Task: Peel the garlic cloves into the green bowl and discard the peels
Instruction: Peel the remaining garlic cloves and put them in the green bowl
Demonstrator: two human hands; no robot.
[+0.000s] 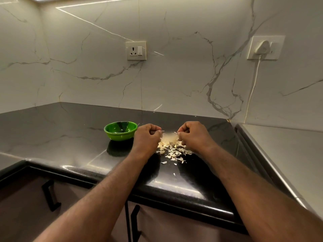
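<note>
A small green bowl (120,131) stands on the black countertop, just left of my hands; its inside shows only a dark reflection. A heap of pale garlic peels (172,149) lies on the counter between and below my hands. My left hand (148,137) is curled, its fingertips pinching something small and pale that I take for a garlic clove. My right hand (193,136) is also curled, its fingertips gripping a thin pale piece of peel at the top of the heap. Both hands hover just above the peels, a short gap between them.
The black countertop (70,137) runs left and back to a marble wall. A steel surface (288,154) adjoins on the right. Two wall sockets sit above, the right one (262,48) with a plug and white cord hanging down. Cabinet handles (50,196) lie below the counter edge.
</note>
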